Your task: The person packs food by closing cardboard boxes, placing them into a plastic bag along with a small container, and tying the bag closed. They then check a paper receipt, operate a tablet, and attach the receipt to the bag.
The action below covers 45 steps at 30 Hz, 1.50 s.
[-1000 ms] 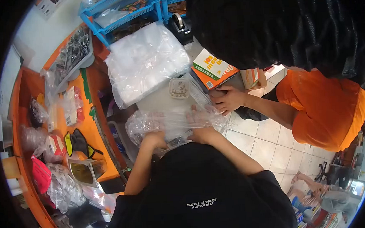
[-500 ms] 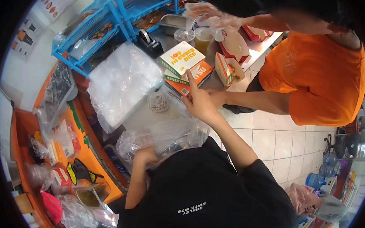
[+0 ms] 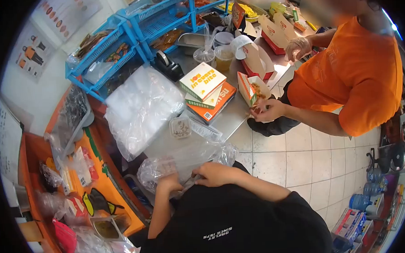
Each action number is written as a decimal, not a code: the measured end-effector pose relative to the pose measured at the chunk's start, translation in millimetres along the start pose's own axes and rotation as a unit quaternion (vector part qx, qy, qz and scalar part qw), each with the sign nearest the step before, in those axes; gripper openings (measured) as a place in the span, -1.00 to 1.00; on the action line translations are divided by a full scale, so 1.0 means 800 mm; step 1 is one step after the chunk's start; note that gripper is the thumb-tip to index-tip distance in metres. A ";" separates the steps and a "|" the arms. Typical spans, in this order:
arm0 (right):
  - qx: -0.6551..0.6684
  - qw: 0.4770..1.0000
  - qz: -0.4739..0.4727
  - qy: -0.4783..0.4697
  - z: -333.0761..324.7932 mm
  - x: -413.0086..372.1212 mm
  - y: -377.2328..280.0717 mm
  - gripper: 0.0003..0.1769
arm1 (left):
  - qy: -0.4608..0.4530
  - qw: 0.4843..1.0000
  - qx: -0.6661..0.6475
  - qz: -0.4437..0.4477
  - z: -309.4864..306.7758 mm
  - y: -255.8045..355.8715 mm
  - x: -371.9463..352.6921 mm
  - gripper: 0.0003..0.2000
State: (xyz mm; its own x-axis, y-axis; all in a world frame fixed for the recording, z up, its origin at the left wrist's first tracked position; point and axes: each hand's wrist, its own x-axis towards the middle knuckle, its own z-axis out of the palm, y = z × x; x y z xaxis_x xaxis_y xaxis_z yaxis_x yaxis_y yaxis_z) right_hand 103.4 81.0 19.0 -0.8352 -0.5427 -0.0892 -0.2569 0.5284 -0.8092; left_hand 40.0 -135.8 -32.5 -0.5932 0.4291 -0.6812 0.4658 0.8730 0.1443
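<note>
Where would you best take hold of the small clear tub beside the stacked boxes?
Come straight down from above and set the grip across two opposite side walls of the small clear tub. It sits flat on the counter, low and squarish, with the stacked boxes close behind it.

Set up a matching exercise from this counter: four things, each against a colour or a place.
1 tape dispenser
2 shelf racks
3 clear bag
4 small tub

a blue
b held by left hand and right hand
c black
d next to the stacked boxes

Pairs: 1-c, 2-a, 3-b, 4-d
</note>
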 end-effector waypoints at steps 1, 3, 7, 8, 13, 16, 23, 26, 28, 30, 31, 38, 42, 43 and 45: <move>0.031 0.999 0.018 -0.009 -0.004 -0.001 0.001 -0.67 | 0.000 1.000 -0.002 0.003 -0.006 0.000 0.000 0.17; 0.054 0.998 0.034 -0.011 -0.029 0.000 -0.007 -0.64 | 0.003 1.000 -0.006 0.010 -0.015 0.002 0.000 0.19; 0.099 0.916 0.053 0.384 -0.112 0.016 -0.025 -0.41 | 0.010 0.999 -0.011 0.031 0.048 -0.042 0.045 0.21; 0.097 0.917 0.047 0.384 -0.128 0.028 -0.015 -0.41 | -0.008 0.999 -0.025 0.021 0.043 -0.041 0.046 0.18; -0.184 0.897 0.215 0.340 -0.144 0.059 0.036 -0.41 | -0.069 0.995 -0.064 0.013 0.026 -0.036 0.046 0.07; -0.171 0.893 0.210 0.360 -0.134 0.057 0.034 -0.36 | -0.085 0.994 -0.066 0.023 -0.021 -0.003 0.017 -0.01; -0.158 0.894 0.195 0.370 -0.132 0.060 0.047 -0.29 | -0.104 0.993 -0.056 -0.005 0.013 -0.019 0.046 0.15; -0.156 0.894 0.209 0.364 -0.129 0.063 0.053 -0.27 | -0.077 0.995 -0.066 0.010 0.023 -0.023 0.054 0.20; -0.152 0.898 0.211 0.356 -0.131 0.062 0.053 -0.26 | -0.052 0.996 -0.075 0.023 0.024 -0.024 0.052 0.26; -0.141 0.904 0.214 0.344 -0.132 0.060 0.036 -0.24 | -0.046 0.996 -0.079 0.025 0.033 -0.030 0.059 0.29; -0.112 0.892 0.196 0.391 -0.129 0.058 0.020 -0.25 | -0.019 0.997 -0.063 0.040 0.044 -0.038 0.074 0.25; -0.119 0.971 0.123 0.166 -0.044 0.026 0.035 -0.67 | -0.108 0.957 -0.258 0.082 -0.034 0.001 -0.003 0.00; -0.111 0.882 0.288 0.356 -0.065 0.001 0.069 -0.76 | -0.042 0.982 -0.180 0.037 0.058 -0.045 0.067 -0.01; -0.107 0.883 0.287 0.355 -0.070 -0.004 0.083 -0.76 | 0.000 0.980 -0.191 0.052 0.066 -0.048 0.069 0.00; -0.123 0.857 0.286 0.411 -0.077 -0.008 0.121 -0.73 | 0.043 0.976 -0.205 0.061 0.059 -0.040 0.063 0.01</move>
State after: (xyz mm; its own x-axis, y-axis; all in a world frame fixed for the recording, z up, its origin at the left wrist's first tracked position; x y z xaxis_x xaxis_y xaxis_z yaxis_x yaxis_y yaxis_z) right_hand 53.9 176.0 -22.6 -0.8937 0.4394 0.0910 0.2974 0.7319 -0.6131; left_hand 26.4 -153.0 -105.6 -0.6104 0.5384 -0.5810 0.2455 0.8259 0.5075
